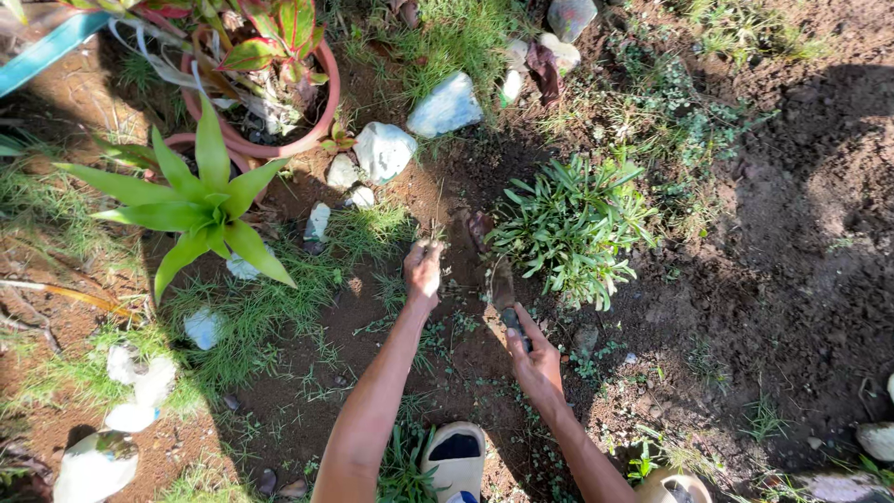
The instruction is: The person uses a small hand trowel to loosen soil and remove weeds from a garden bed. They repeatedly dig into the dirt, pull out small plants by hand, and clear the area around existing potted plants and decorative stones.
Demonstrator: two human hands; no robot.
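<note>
My left hand (423, 273) is closed around a tuft of grass or weeds (430, 237) growing from the brown soil. My right hand (534, 359) grips the dark handle of a small trowel (503, 289), whose soil-caked blade points away from me into the ground beside a low bushy green plant (573, 224). The two hands are about a hand's width apart, left one a little farther out.
A terracotta pot (321, 112) with red-green leaves stands at the back left, a bright green spiky plant (200, 205) in front of it. White and grey stones (445, 105) lie scattered around. My beige shoes (453, 461) show at the bottom. Bare dark soil spreads to the right.
</note>
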